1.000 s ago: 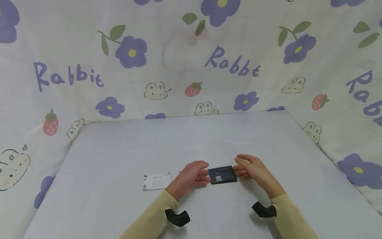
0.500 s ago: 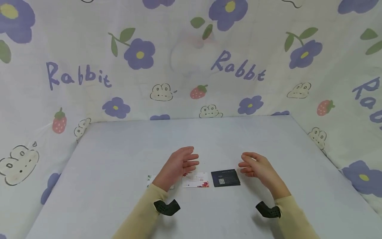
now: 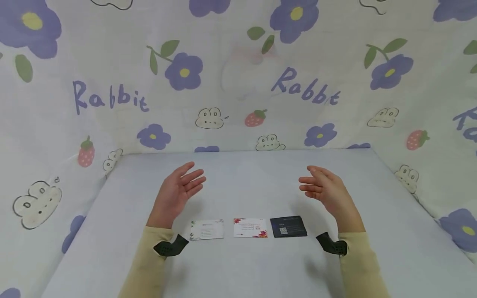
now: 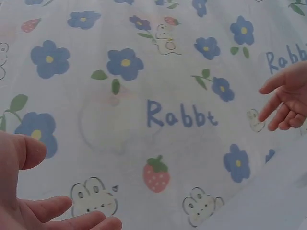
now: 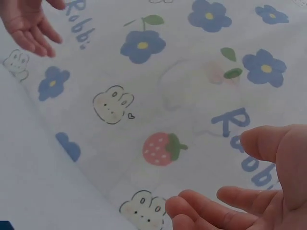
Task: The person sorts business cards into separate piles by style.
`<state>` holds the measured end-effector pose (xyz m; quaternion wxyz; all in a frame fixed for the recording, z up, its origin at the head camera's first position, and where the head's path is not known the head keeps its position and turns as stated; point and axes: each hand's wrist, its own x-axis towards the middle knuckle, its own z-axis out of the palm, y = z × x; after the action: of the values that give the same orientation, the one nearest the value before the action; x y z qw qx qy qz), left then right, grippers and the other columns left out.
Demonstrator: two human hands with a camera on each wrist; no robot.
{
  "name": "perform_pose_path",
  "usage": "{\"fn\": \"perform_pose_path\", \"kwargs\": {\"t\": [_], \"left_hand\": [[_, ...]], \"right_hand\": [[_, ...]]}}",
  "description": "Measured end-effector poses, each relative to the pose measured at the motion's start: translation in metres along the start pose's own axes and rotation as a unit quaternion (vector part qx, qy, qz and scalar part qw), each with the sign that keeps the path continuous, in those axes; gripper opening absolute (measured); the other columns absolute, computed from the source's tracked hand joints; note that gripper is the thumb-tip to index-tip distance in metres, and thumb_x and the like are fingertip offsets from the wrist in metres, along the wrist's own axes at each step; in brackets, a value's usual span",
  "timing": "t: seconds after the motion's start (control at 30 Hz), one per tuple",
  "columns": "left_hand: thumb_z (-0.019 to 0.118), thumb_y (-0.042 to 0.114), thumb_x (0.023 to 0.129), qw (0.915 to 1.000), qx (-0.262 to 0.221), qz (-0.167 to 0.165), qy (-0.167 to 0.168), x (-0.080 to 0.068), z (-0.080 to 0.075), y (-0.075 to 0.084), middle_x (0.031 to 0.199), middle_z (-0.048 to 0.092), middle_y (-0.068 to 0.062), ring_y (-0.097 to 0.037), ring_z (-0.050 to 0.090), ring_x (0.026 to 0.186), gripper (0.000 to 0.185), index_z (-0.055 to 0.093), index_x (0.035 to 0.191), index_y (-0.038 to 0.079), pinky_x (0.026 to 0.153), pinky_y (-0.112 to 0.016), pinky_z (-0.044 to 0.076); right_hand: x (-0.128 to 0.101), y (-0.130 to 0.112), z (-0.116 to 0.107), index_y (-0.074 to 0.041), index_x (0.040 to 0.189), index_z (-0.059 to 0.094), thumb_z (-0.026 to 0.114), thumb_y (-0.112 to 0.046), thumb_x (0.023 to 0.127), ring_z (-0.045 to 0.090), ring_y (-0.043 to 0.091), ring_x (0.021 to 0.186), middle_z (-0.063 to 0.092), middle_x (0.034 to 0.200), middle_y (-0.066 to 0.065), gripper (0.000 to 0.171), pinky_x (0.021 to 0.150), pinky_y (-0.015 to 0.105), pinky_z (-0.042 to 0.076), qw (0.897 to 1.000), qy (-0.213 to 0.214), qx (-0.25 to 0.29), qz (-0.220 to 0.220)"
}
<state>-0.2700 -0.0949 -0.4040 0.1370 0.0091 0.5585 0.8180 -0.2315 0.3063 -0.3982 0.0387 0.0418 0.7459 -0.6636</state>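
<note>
Three business cards, or thin stacks of them, lie in a row on the white table in the head view. On the left is a white card with green leaves [image 3: 207, 230], in the middle a white card with red flowers [image 3: 250, 228], on the right a dark card with a QR code [image 3: 288, 227]. My left hand [image 3: 174, 194] is raised beyond and left of the row, fingers spread and holding nothing. My right hand [image 3: 332, 193] is raised on the right side, its fingers relaxed and bare. Both palms face inward, apart from the cards.
The white tabletop [image 3: 246, 269] spreads around the cards. Behind it and along both sides hangs a pale curtain [image 3: 231, 82] printed with flowers, rabbits and strawberries. A black wrist mount sits on each sleeve [image 3: 147, 260].
My left hand has moved left and away from the cards, uncovering the two white ones. My right hand has drawn back from the dark card and risen. The head view has shifted slightly.
</note>
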Motion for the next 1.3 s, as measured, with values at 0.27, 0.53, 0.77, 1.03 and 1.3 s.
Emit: {"fn": "perform_pose_path", "kwargs": {"t": [0.27, 0.53, 0.77, 1.03, 1.3], "left_hand": [[0.036, 0.038, 0.11, 0.999, -0.001, 0.027, 0.036, -0.017, -0.033, 0.023, 0.164, 0.032, -0.018, -0.007, 0.064, 0.118, 0.061, 0.02, 0.163, 0.011, 0.112, -0.023, 0.046], [0.038, 0.036, 0.11, 0.9984, 0.028, 0.033, 0.035, -0.017, -0.035, 0.023, 0.167, 0.028, -0.019, -0.011, 0.058, 0.128, 0.062, 0.019, 0.163, 0.011, 0.118, -0.027, 0.04], [0.038, 0.034, 0.11, 0.9978, 0.046, 0.029, 0.037, -0.014, -0.028, 0.021, 0.166, 0.032, -0.017, -0.011, 0.058, 0.125, 0.061, 0.02, 0.163, 0.01, 0.118, -0.027, 0.041], [0.034, 0.028, 0.111, 0.9973, 0.055, 0.025, 0.043, -0.014, -0.023, 0.018, 0.164, 0.035, -0.02, 0.0, 0.065, 0.107, 0.057, 0.022, 0.162, 0.007, 0.106, -0.019, 0.049], [0.034, 0.028, 0.111, 0.9965, 0.07, 0.026, 0.038, -0.013, -0.021, 0.015, 0.164, 0.035, -0.02, -0.006, 0.063, 0.118, 0.056, 0.023, 0.162, 0.007, 0.107, -0.019, 0.049]], "right_hand": [[-0.011, -0.003, -0.023, 0.002, 0.158, 0.023, 0.049, -0.043, 0.107, 0.073, 0.004, 0.091, 0.073, 0.1, -0.016, 0.073, 0.08, 0.019, 0.058, 0.999, 0.003, 0.032, -0.011], [-0.019, -0.002, -0.04, -0.014, 0.145, 0.04, 0.05, -0.041, 0.106, 0.073, 0.005, 0.093, 0.075, 0.103, -0.014, 0.048, 0.081, 0.02, 0.058, 0.997, 0.001, 0.077, -0.016], [-0.015, -0.001, -0.038, -0.011, 0.146, 0.038, 0.05, -0.043, 0.106, 0.073, 0.005, 0.092, 0.074, 0.101, -0.015, 0.053, 0.08, 0.02, 0.058, 0.998, 0.007, 0.053, -0.012], [-0.015, 0.001, -0.034, -0.014, 0.14, 0.041, 0.051, -0.042, 0.106, 0.073, 0.005, 0.091, 0.075, 0.099, -0.014, 0.046, 0.08, 0.02, 0.058, 0.998, 0.005, 0.059, -0.007], [-0.014, 0.002, -0.032, 0.001, 0.156, 0.024, 0.048, -0.043, 0.107, 0.072, 0.004, 0.091, 0.073, 0.098, -0.018, 0.07, 0.081, 0.019, 0.058, 0.999, 0.014, 0.029, -0.004]]}}
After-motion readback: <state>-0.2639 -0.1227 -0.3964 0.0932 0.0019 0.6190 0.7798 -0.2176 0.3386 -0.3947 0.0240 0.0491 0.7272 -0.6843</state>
